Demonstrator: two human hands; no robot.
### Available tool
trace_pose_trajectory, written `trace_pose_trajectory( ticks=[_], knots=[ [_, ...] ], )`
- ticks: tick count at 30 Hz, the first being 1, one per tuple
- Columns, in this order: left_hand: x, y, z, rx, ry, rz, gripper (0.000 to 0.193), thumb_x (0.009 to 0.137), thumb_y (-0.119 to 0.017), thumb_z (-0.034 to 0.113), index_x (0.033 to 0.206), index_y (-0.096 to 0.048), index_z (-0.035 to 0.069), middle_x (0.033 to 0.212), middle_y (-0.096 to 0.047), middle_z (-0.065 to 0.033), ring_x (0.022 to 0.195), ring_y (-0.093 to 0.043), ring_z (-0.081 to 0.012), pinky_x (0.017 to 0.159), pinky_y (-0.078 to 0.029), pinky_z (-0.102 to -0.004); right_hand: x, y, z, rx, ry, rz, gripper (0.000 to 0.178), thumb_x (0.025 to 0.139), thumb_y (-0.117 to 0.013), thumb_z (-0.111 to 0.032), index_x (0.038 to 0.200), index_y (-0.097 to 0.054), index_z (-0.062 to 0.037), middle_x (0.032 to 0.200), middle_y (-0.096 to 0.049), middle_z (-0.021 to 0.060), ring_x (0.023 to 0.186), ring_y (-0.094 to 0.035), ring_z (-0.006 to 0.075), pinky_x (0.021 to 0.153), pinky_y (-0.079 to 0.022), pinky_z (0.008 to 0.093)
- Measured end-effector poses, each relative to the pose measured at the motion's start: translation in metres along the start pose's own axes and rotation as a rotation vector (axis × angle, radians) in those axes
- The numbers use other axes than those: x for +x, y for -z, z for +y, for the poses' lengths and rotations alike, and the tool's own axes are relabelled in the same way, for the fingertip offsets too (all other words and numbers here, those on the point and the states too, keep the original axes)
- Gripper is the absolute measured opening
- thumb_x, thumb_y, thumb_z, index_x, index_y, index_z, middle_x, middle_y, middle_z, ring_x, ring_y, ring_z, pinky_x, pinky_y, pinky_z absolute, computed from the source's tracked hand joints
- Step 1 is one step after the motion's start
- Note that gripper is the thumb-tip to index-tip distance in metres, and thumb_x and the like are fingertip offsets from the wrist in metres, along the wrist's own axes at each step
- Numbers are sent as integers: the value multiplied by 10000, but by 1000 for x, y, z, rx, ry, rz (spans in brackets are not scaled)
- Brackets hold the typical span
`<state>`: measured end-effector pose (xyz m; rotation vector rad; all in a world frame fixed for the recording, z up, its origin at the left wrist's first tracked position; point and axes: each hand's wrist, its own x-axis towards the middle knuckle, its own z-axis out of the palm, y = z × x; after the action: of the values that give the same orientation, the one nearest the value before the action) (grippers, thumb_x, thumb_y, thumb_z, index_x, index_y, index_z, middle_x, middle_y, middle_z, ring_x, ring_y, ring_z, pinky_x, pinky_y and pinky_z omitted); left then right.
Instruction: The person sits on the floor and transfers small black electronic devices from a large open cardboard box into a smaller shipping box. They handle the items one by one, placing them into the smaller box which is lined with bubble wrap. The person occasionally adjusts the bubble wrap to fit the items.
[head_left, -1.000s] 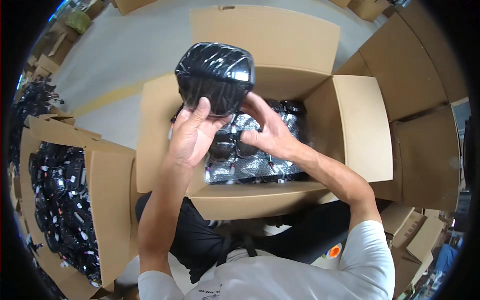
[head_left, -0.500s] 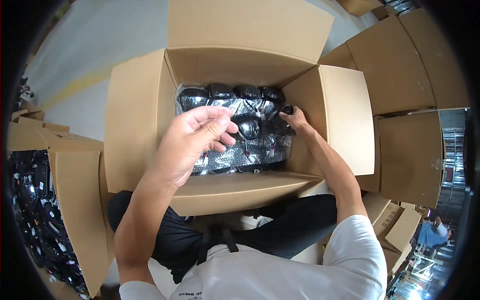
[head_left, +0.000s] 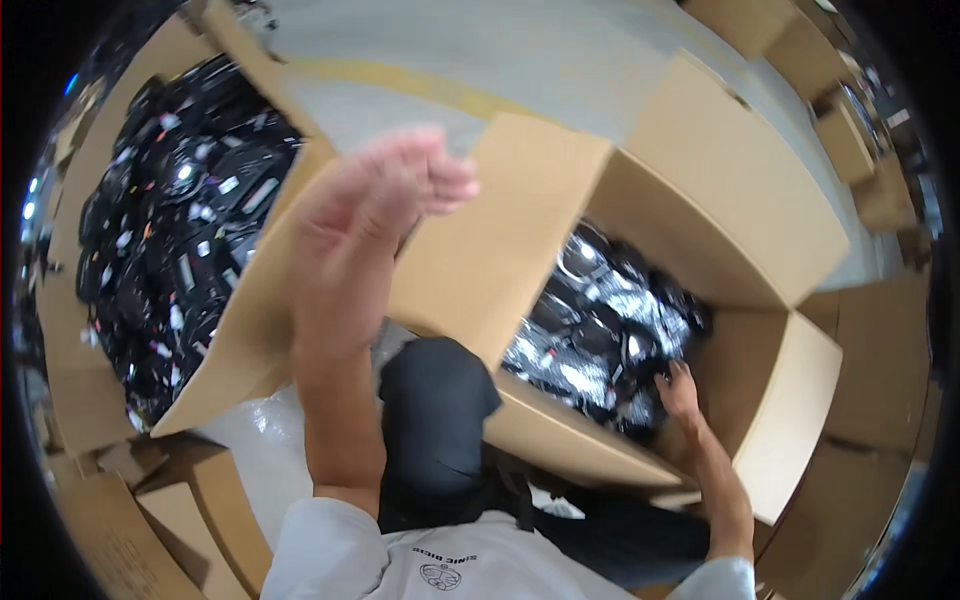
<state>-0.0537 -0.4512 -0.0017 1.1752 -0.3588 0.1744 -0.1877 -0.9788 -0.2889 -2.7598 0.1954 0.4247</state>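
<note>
Glossy black rounded housings [head_left: 640, 350] lie in rows inside the open cardboard carton [head_left: 590, 435], on clear bubble wrap [head_left: 580, 378]; blur and glare make their individual outlines hard to separate. The right hand [head_left: 682, 392] reaches into the carton's near right part, fingertips at the edge of a dark housing; its fingers are partly hidden, so whether they are closed around it cannot be told. The left hand [head_left: 375, 200] is raised between the two cartons, motion-blurred, its fingers loosely extended and slightly bent. To the left, a second carton [head_left: 250, 325] holds a dense heap of black parts [head_left: 150, 240] with pale connectors, too tangled to count. Folded cardboard [head_left: 120, 540] at lower left is cut off by the dark rim
</note>
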Motion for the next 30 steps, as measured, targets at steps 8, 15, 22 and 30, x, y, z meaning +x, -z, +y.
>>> trace_pose_trajectory(
  ticks=[8,15,22,30],
  knots=[
    [-149,101,-226,435,532,-197,510,1042,-542,248,1460,-442,-27,1512,-455,-180,1403,-433,-256,1142,-344,-348,10,88,-334,248,799,154,451,863,-715,-181,1259,-618,12,1389,-553,208,1346,-463,407,1136,-343,493],
    [-58,174,-283,519,663,145,218,987,-595,160,1041,-707,-19,874,-719,-17,792,-646,-102,700,-530,-290,52,25,-392,117,914,233,117,807,-727,-191,728,-726,-104,800,-696,25,882,-643,205,1045,-381,507],
    [14,194,-425,1627,351,-29,244,802,-772,152,1012,-677,73,1067,-613,-125,1049,-602,-289,874,-481,-420,53,26,-400,140,829,161,87,791,-736,-194,744,-724,-122,845,-703,6,911,-633,198,1052,-372,467],
    [63,207,-414,1240,421,326,209,898,-694,200,947,-663,-1,927,-683,-109,884,-653,-290,789,-497,-434,54,21,-397,212,833,174,120,805,-736,-196,735,-718,-99,823,-700,24,903,-630,187,1065,-372,438]
  ],
)
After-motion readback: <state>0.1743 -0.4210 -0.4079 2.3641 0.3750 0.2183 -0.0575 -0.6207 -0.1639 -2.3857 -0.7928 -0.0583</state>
